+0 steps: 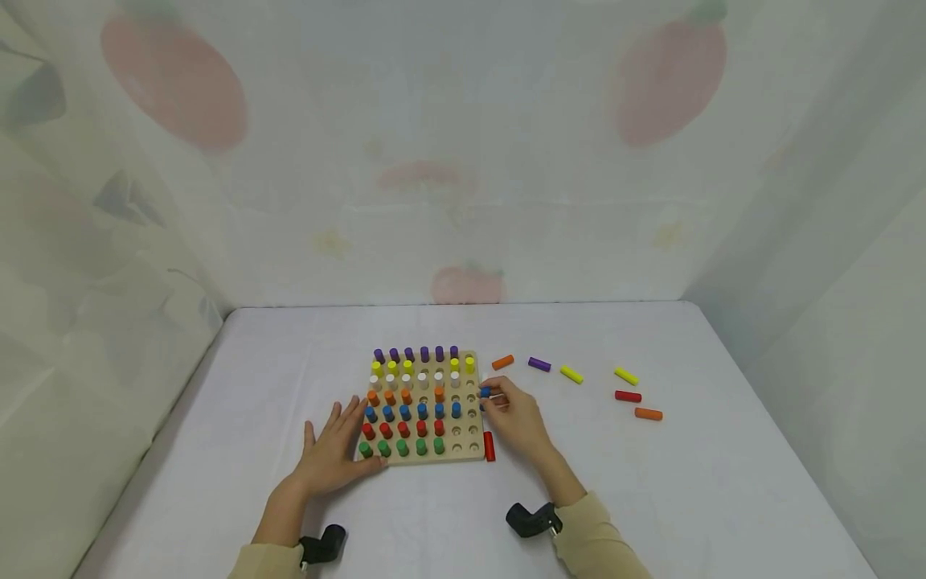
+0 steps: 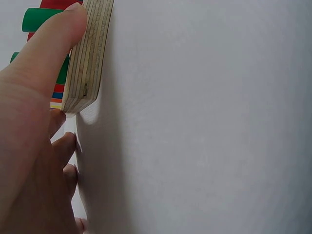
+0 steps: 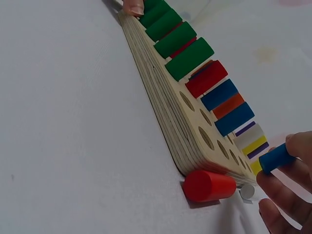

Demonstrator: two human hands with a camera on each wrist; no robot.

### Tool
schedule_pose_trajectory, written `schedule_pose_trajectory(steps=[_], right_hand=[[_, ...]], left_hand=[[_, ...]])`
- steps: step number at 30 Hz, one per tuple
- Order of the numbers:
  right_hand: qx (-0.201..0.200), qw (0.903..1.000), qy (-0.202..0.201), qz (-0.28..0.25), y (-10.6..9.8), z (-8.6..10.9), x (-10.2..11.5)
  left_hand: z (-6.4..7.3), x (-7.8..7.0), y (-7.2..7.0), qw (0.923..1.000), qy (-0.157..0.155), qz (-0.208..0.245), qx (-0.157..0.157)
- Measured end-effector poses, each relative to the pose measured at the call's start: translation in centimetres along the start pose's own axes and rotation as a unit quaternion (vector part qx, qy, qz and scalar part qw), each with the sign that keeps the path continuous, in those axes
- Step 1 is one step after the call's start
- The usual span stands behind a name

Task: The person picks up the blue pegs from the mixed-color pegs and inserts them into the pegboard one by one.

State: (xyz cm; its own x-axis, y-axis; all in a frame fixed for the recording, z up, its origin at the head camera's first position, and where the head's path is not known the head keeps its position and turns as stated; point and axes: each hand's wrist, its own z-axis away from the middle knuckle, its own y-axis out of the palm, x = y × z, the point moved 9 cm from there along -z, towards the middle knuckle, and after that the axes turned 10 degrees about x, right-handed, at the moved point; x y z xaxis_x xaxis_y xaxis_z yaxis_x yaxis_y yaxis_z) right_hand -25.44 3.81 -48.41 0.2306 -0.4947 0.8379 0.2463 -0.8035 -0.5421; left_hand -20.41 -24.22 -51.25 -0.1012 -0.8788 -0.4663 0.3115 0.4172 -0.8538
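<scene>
A wooden pegboard (image 1: 465,439) lies on the white table, filled with rows of coloured pegs; several holes at its right side are bare. My left hand (image 1: 329,457) rests at the board's left side, fingers spread and fairly straight. Its thumb (image 2: 58,36) touches the front edge beside a green peg (image 2: 39,20). Over the board's right edge, my right hand (image 1: 519,418) pinches a blue peg (image 3: 275,158) between thumb and fingers, apart from the holes. A red peg (image 3: 207,186) lies on the table against the board's front right corner.
Right of the board lie loose pegs: orange (image 1: 502,362), purple (image 1: 538,364), yellow (image 1: 571,375), and farther right another yellow (image 1: 626,376), red (image 1: 628,396) and orange (image 1: 649,414). A pale peg (image 3: 247,191) shows beyond the red one. Patterned cloth (image 1: 463,225) hangs behind the table.
</scene>
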Motion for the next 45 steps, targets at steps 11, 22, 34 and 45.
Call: schedule_pose_trajectory(steps=[11,22,34,45], right_hand=[[0.029,0.9992,-0.021,0.017,1.0,-0.1,1.2],[0.039,0.998,-0.039,0.03,1.7,-0.3,1.0],[0.04,0.9972,-0.041,0.047,1.9,-0.3,0.9],[0.046,0.9953,-0.054,0.066,2.1,-0.2,1.3]], left_hand=[[0.0,0.0,0.0,1.0,-0.002,0.003,-0.002],[0.0,0.0,-0.1,1.0,-0.004,0.006,-0.001],[0.1,-0.1,-0.1,0.9999,0.005,0.007,-0.007],[0.0,0.0,-0.1,0.9999,-0.001,0.011,0.0]])
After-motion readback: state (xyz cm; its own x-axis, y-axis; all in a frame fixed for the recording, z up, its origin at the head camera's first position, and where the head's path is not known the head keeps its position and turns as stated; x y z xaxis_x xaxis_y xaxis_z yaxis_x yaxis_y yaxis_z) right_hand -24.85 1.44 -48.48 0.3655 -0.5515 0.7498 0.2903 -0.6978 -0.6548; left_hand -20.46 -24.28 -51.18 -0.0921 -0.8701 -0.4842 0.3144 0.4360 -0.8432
